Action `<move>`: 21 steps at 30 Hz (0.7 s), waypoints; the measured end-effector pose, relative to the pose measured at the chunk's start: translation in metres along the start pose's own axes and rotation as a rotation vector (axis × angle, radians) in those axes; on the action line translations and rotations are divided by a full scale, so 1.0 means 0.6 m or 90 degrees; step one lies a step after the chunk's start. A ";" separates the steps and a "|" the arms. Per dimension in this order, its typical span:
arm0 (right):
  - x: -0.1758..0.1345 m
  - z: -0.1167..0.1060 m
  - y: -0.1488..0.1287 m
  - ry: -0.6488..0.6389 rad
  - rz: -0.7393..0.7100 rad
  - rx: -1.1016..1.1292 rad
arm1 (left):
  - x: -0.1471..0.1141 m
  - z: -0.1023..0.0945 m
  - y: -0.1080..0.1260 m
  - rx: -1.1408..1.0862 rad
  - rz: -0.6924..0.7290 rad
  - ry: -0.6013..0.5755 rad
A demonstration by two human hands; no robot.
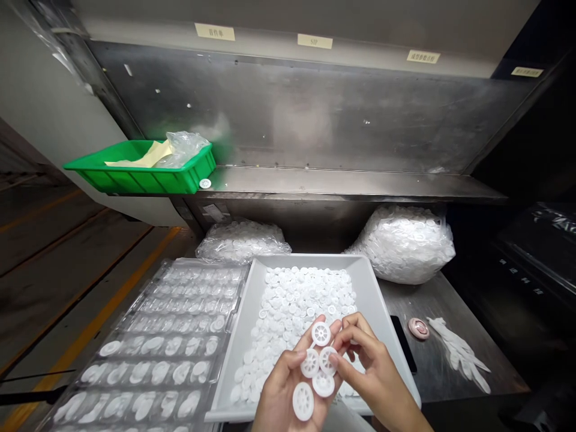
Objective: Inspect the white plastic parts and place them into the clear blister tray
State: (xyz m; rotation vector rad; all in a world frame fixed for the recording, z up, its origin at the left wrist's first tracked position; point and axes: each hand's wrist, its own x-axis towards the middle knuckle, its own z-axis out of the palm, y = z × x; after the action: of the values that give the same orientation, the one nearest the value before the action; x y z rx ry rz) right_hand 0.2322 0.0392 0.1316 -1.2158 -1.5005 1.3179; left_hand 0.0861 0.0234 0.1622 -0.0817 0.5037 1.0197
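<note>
My left hand point(288, 384) lies palm up with several white spoked plastic wheels point(303, 401) resting on its palm and fingers, the thumb pressing at one of them. From the right, my right hand point(371, 366) pinches the edge of one wheel point(329, 360) between thumb and fingertips. Both hands are over the near part of a grey bin point(378, 336), which holds a layer of loose white wheels point(310, 294). To the left, a transparent blister tray point(157, 348) has rows of pockets filled with white wheels.
Bags of white parts stand behind the bin, one at left point(245, 240), one at right point(407, 246). A green basket point(148, 177) sits on the metal shelf point(342, 183), a single wheel point(205, 183) beside it. At right lie a phone point(404, 345), a pink round object point(419, 329) and white gloves point(456, 354).
</note>
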 end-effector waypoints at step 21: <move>-0.041 0.012 0.000 -0.021 -0.286 -0.251 | 0.006 -0.009 -0.004 0.036 0.078 0.067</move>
State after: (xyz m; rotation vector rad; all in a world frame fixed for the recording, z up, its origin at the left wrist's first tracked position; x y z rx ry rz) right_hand 0.2313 0.0138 0.1313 -1.0041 -1.9806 0.7698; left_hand 0.0878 0.0234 0.1557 -0.0543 0.6396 1.1248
